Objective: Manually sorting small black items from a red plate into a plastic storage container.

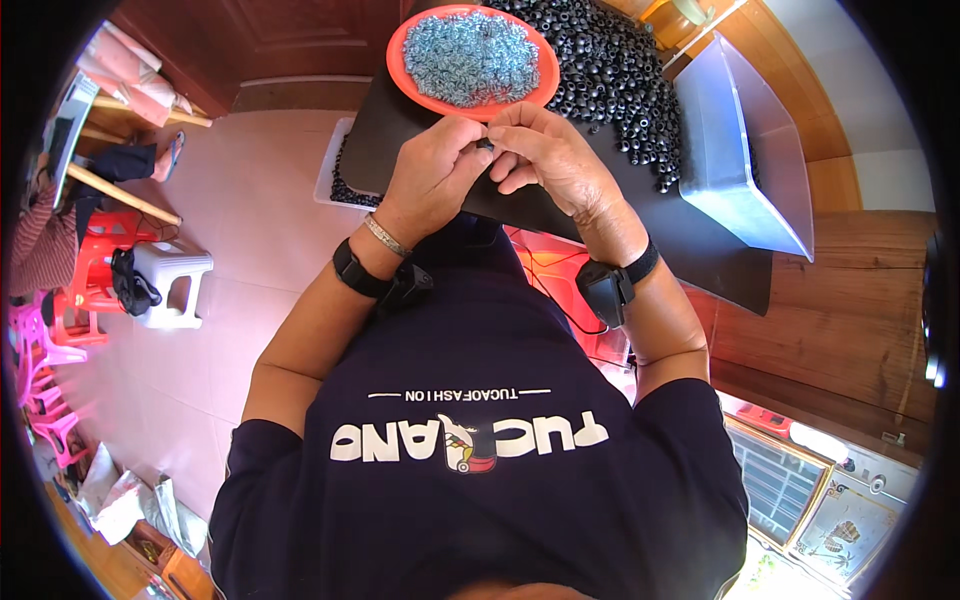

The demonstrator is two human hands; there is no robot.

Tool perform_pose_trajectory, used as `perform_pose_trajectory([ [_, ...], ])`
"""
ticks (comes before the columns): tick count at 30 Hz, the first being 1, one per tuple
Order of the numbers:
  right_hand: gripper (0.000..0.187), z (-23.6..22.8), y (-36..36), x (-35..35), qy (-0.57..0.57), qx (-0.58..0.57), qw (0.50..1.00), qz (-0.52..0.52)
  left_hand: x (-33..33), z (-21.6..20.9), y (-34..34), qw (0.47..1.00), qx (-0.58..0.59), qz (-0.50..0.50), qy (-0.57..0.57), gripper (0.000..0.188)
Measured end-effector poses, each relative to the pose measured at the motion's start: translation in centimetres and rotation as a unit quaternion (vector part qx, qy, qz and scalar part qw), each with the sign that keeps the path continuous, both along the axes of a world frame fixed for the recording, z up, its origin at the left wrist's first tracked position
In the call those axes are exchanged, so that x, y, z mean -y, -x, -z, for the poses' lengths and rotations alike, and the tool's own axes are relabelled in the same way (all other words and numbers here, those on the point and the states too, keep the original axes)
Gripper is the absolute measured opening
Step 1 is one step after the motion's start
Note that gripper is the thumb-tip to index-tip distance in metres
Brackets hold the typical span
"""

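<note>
Desk [640, 235]: dark black top, edges bent by lens. On it: orange plate [405, 72] heaped with small silvery-blue rings [470, 55]; beside and behind plate, big loose pile of black rings [620, 75] spread toward right; clear plastic box [745, 150] at right end, tilted. Pale tiled floor [250, 200] below on left carries white stool [170, 280], red plastic chair [95, 265], pink chairs [40, 375].

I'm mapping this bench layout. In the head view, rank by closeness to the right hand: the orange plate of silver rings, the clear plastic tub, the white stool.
From the right hand:
1. Orange plate, just ahead, its rim almost at the fingertips.
2. Clear plastic tub, to the right on the black work surface.
3. White stool, far left, down on the floor.
</note>
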State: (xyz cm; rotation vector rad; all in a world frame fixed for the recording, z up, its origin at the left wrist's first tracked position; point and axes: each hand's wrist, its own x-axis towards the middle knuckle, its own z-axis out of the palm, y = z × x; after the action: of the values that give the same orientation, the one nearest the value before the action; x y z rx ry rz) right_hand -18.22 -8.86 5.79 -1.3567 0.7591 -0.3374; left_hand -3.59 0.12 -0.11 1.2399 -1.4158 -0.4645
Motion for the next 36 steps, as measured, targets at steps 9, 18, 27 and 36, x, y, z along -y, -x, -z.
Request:
perform_pose_trajectory([
  [9, 0.032, -0.1, 0.0, -0.8, -0.006, 0.081, 0.997, -0.010, 0.0, -0.2, -0.1, 0.997, 0.008, -0.008, 0.079, 0.014],
  [18, 0.028, 0.4, -0.3, -1.5, -0.009, 0.105, 0.994, 0.005, -0.1, -0.1, 0.0, 0.992, 0.027, -0.010, 0.126, 0.013],
  [27, 0.024, 0.8, -0.2, -1.2, -0.048, 0.119, 0.991, 0.026, 0.0, -0.1, 0.0, 0.990, 0.032, -0.009, 0.137, 0.012],
  [36, 0.025, 1.0, 0.0, -1.2, -0.091, 0.148, 0.985, 0.021, -0.1, -0.2, 0.0, 0.990, 0.050, -0.006, 0.133, 0.018],
])
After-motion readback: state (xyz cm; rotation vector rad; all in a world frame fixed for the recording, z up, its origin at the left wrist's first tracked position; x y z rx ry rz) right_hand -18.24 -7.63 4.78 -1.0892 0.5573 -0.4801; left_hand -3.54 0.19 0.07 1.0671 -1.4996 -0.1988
